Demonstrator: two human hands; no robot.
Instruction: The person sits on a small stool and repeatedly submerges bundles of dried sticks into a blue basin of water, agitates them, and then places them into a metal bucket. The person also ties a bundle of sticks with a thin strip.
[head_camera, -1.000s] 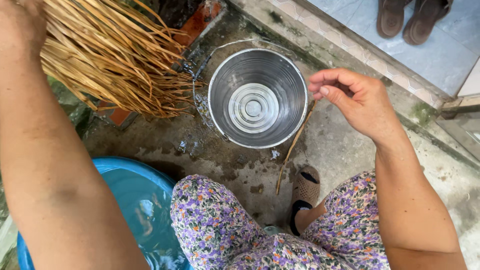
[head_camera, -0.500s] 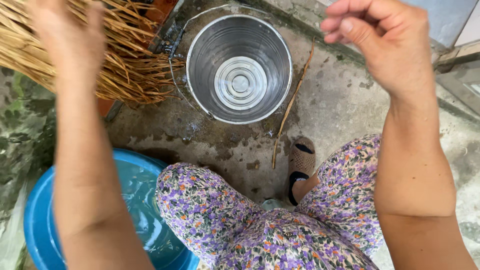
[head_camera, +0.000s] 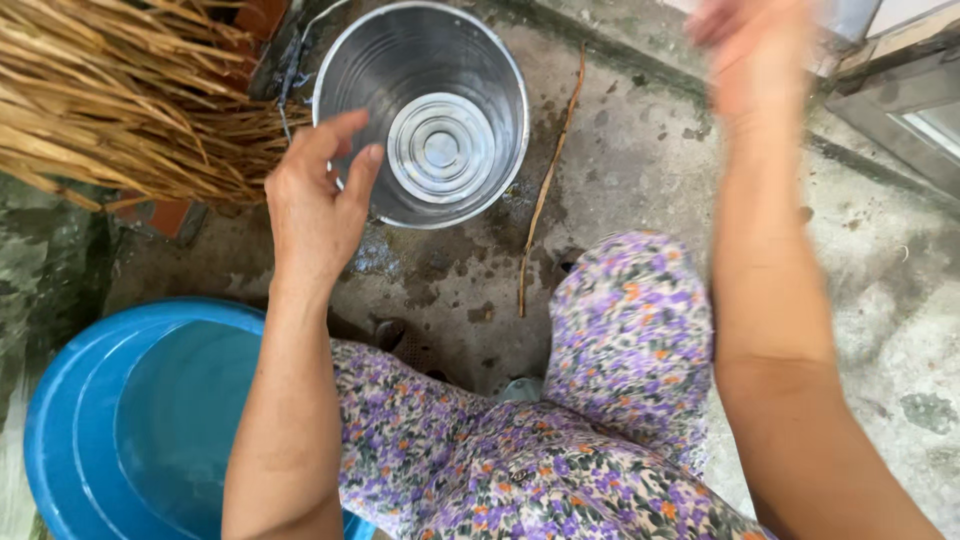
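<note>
Concrete floor (head_camera: 640, 200): L hand (head_camera: 315, 205) overlapping bucket (head_camera: 425, 110) rim.

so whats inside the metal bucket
The metal bucket looks empty: only its ringed shiny bottom shows. The left hand covers a bit of the near-left rim, hiding that small part.

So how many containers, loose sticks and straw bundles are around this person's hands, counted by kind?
Metal bucket: 1, beside the left hand
Blue basin: 1
Bundle of dry straw: 1
Loose stick on the concrete: 1
Total: 4
The right hand is blurred, raised above the ground.
</note>
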